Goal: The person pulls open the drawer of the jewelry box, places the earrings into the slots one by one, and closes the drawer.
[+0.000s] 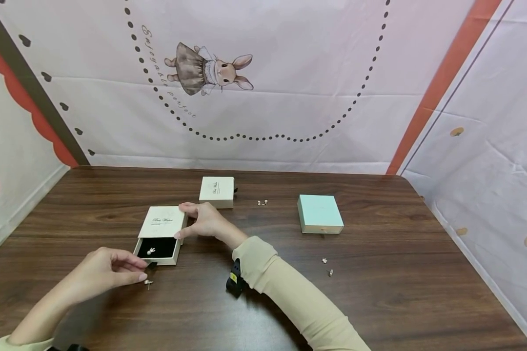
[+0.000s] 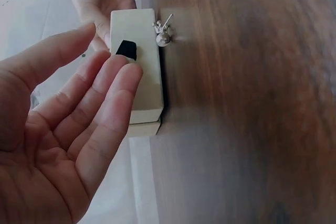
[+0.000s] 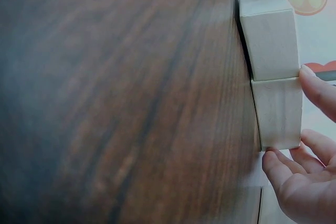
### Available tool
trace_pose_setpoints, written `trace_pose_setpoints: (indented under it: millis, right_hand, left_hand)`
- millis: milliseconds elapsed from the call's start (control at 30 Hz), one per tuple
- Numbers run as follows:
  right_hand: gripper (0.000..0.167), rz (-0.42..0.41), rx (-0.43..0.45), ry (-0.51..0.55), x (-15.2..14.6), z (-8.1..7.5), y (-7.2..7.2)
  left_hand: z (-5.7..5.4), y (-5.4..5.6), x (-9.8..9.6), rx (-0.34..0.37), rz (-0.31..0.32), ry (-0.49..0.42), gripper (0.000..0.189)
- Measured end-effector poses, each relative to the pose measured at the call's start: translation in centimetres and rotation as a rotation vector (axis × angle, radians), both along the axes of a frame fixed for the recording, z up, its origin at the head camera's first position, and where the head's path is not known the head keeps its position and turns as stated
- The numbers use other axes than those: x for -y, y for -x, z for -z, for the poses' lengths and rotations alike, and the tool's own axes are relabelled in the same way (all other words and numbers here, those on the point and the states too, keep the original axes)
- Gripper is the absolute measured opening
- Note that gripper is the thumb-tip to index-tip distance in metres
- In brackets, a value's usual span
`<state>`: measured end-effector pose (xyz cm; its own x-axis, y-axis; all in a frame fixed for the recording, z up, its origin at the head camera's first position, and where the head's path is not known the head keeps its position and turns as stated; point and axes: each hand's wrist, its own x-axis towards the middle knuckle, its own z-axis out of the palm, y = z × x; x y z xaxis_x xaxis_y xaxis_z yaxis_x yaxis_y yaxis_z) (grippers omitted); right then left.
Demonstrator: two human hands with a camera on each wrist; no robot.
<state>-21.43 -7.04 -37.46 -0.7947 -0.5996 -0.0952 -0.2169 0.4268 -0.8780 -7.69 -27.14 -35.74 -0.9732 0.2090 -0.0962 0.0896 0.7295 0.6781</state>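
A cream jewelry box [image 1: 161, 221] with printed lettering lies at the left of the table, its drawer [image 1: 163, 262] pulled partway out. Inside, a small pearl earring [image 1: 151, 251] rests on the black lining. My right hand [image 1: 207, 222] holds the box's outer sleeve between thumb and fingers, as the right wrist view also shows. My left hand [image 1: 100, 274] is in front of the drawer, near its black ribbon tab [image 2: 126, 49]. In the left wrist view, its thumb and fingers are apart with nothing between them. Another pearl earring [image 2: 163, 36] lies on the table before the drawer.
Behind stands a second cream box [image 1: 216, 191], with small earrings [image 1: 262, 203] beside it. A mint-green box [image 1: 320, 213] stands to the right, and two small studs [image 1: 324, 261] lie in front of it. A printed cloth [image 1: 290, 112] hangs behind the wooden table [image 1: 399, 273].
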Motion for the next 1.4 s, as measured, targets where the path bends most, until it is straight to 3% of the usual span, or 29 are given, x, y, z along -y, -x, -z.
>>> trace_pose_setpoints:
  millis: [367,567,1100,1400]
  right_hand:
    - [0.075,-0.004,-0.009,-0.009,0.0,0.1,0.0]
    - [0.075,0.002,-0.001,0.006,0.0,0.2,0.1]
    - [0.075,-0.011,-0.012,0.005,0.0,-0.1,-0.1]
    - [0.074,-0.004,-0.013,0.004,-0.1,-0.1,-0.1]
  left_hand:
    - [0.4,0.2,-0.4,0.042,0.055,-0.026,0.03]
    - [0.8,0.5,-0.7,0.075,0.081,0.004,0.029]
    - [1.0,0.9,-1.7,0.024,0.153,0.171,0.016]
    - [1.1,0.9,-1.9,0.011,0.169,0.196,0.017]
